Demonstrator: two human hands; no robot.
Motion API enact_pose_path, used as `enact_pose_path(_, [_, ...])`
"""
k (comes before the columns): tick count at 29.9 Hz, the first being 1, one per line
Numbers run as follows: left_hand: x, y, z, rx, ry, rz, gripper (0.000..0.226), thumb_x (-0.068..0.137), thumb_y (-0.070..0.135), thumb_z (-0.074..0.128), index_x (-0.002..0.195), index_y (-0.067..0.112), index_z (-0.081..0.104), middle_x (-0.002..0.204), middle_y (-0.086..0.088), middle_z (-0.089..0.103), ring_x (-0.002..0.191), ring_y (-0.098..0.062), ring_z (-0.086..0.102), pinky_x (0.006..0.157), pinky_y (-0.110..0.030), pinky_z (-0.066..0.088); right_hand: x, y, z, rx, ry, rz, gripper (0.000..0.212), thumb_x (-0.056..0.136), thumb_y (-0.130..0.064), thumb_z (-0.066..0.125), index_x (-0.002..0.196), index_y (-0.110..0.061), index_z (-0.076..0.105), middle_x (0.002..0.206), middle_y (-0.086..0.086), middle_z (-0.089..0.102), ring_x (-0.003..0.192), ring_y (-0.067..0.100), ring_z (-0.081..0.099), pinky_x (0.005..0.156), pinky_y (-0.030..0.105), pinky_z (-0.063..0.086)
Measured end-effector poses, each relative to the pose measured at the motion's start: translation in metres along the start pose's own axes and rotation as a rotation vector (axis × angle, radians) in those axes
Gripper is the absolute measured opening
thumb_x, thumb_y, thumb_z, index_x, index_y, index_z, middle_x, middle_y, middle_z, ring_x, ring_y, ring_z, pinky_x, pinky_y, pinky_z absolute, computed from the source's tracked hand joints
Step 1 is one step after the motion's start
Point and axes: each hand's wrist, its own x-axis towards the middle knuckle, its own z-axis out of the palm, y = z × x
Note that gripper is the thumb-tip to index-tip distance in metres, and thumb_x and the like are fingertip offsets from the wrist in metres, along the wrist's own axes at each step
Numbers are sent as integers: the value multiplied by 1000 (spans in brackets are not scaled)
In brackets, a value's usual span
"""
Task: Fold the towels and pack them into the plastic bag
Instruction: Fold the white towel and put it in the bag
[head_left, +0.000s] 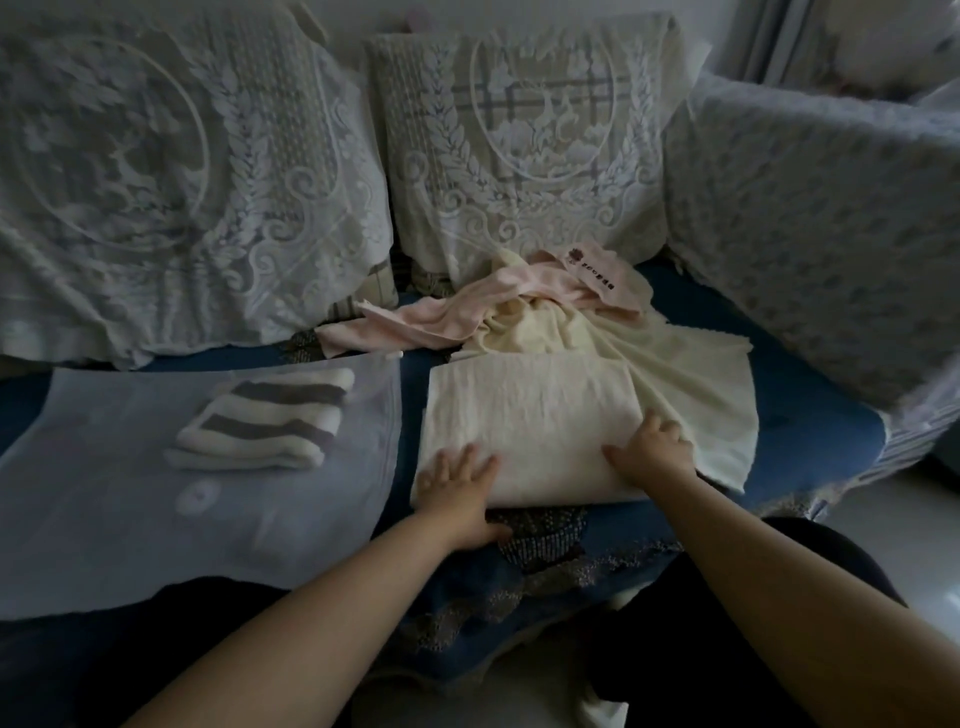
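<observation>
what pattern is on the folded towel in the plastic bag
White with broad grey stripes, on the folded towel inside the plastic bag; head view.

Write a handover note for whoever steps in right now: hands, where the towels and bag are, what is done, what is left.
Left hand: open, flat on the folded cream towel, near edge.
Right hand: open, pressing the same towel's right edge.
Striped towel: folded, already inside the plastic bag, left on the sofa.
Pink towel: unfolded, heaped behind, tangled with more loose cream cloth.
Left: finish and bag the cream towel, then fold and bag the rest.
</observation>
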Motion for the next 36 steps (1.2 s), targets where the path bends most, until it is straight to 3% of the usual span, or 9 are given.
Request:
enact_pose_path(4, [-6,2,-3,30,6,-28,81,94,18,47,148,38,-10,158,-1,-23,143,-41,-13,115,-61,5,7,9,-7,366,-119,184,101,71,-39,79,142,2,20,139,21,36,123,38,45,94,45,47])
enact_pose_path(9, [-30,1,-18,157,61,42,72,93,10,42,152,25,3,160,-13,-1,146,-33,6,118,-48,7,-9,0,-32,982,-280,228,38,82,-15,70,114,-6,49,83,10,51,69,22,52,37,19,48])
enact_pose_path(12, [-49,-13,-46,-108,382,110,55,92,12,42,144,24,34,144,-8,44,127,-27,45,104,-36,38,-31,-37,-52,1110,-201,-51,21,87,-8,61,106,-11,53,90,10,59,74,22,57,48,23,55])
enact_pose_path(16, [-58,-52,-77,-253,808,-37,32,93,18,47,124,22,56,122,-1,59,110,-21,55,89,-33,46,-48,-111,-33,660,-182,-410,46,85,-13,62,130,-9,52,121,11,59,108,32,58,91,40,49])
enact_pose_path(20, [-54,-95,-62,-336,775,-167,39,91,29,55,128,19,52,135,-4,46,125,-24,43,100,-37,40,-67,-167,28,170,-291,-565,59,91,-30,54,144,-13,34,143,13,44,129,31,43,105,37,34])
enact_pose_path(25, [-49,-100,-46,-377,592,-269,75,85,45,59,145,23,21,147,-10,27,134,-31,28,105,-42,34,-62,-189,74,-177,-340,-565,47,101,-28,28,145,-11,26,146,20,35,130,38,38,110,45,29])
enact_pose_path(29, [-45,-89,-46,-160,417,-325,95,83,36,60,150,24,-7,155,-10,4,138,-34,15,107,-43,28,-52,-200,72,-177,-207,-401,50,98,-26,36,142,-3,29,147,21,33,132,38,36,108,47,33])
enact_pose_path(33, [-44,-85,-47,-93,415,-340,97,81,16,59,149,24,-10,155,-12,2,135,-36,18,103,-43,32,-67,-202,79,-119,-111,-210,90,84,-63,47,144,-1,23,142,20,32,127,37,37,100,46,38])
enact_pose_path(36, [-48,-87,-50,-180,435,-369,90,84,10,54,150,21,-6,153,-14,7,134,-35,21,102,-39,36,-77,-214,86,-238,-136,-170,101,77,-65,57,145,-1,19,137,17,29,124,37,35,96,47,40])
